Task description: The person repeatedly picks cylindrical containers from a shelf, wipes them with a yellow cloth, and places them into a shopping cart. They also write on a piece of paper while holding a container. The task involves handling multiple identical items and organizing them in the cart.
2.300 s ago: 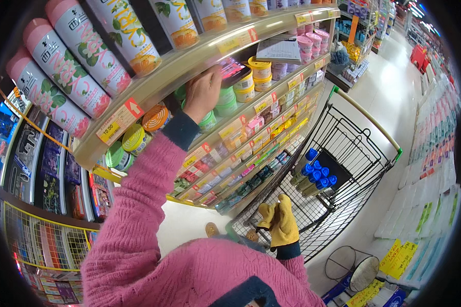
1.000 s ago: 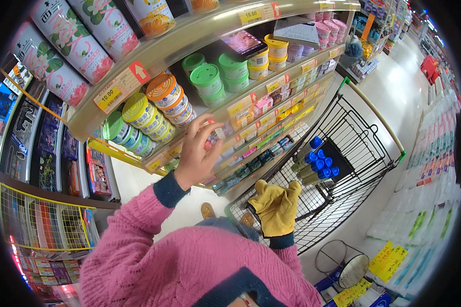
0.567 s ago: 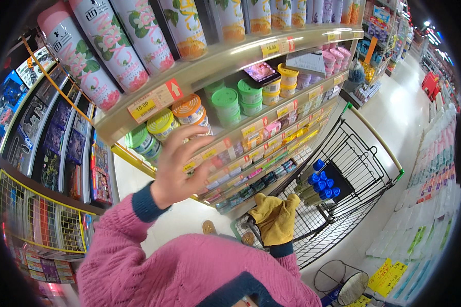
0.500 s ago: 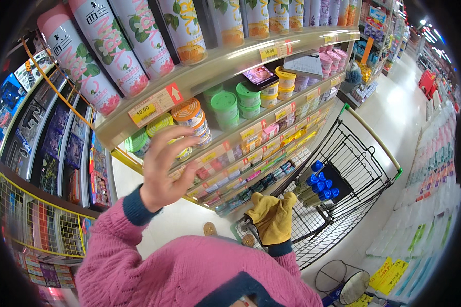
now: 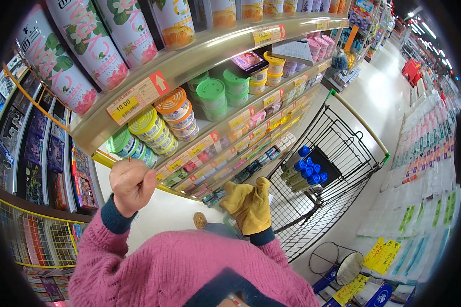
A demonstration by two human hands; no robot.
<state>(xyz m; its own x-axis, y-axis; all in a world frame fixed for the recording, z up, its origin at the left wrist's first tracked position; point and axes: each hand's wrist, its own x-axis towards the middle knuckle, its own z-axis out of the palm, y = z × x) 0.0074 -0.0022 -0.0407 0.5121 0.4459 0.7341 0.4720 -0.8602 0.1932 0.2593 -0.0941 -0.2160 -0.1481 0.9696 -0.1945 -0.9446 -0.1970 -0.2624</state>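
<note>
My left hand [image 5: 131,187] is bare and closed in a fist, with nothing showing in it. It hovers in front of the shelf, just below a tilted stack of green-lidded tubs [image 5: 120,142]. Beside that stack are yellow-lidded tubs [image 5: 147,125] and orange-lidded tubs [image 5: 175,107]. My right hand [image 5: 249,205], wholly covered by a yellow cloth glove, is between the lower shelves and the cart. Its fingers cannot be made out under the loose fabric. Deeper on the same shelf stand mint-green tubs [image 5: 211,97] and yellow tubs [image 5: 274,64].
A wire shopping cart [image 5: 361,120] holds several blue-capped bottles [image 5: 307,169]. Spray cans [image 5: 105,43] line the upper shelf. A phone [image 5: 249,62] and white papers [image 5: 293,51] rest above the tubs. At right are stacked packages [image 5: 420,169] and a round stool-like object [image 5: 349,268].
My left hand has gone from open fingers to a fist, drawing down and left from the tubs. The view has shifted, so the shelf, cart and gloved right hand appear farther left.
</note>
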